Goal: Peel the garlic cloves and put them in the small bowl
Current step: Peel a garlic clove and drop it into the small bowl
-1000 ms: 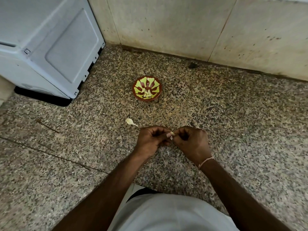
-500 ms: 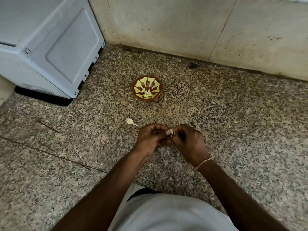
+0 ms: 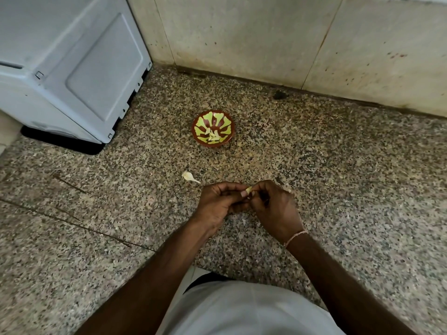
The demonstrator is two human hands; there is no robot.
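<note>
A garlic clove (image 3: 249, 189) sat pinched between the two hands, just below the middle of the view, its pale tip showing above the fingertips. The left hand (image 3: 221, 201) curled its fingers round it from the nine o'clock side, and the right hand (image 3: 274, 206) gripped it from three o'clock, thumb and fingers bent in; the two hands touched each other at the clove. Whether the skin was partly off could not be told.

At about ten o'clock from the hands, near them on the floor, lay a loose garlic piece (image 3: 189, 176) with a thin tail pointing toward four o'clock. Farther out at twelve o'clock stood the small bowl (image 3: 212, 117), red-brown with green petal marks, well apart from the hands, holding several peeled cloves (image 3: 212, 136) toward its near side.

All of this rested on a speckled stone floor (image 3: 338, 177). A thin bracelet (image 3: 296, 236) circled the right wrist. At ten to eleven o'clock stood a white appliance (image 3: 72, 68), and a stained wall (image 3: 266, 39) ran across twelve o'clock. A white garment (image 3: 242, 308) filled six o'clock.
</note>
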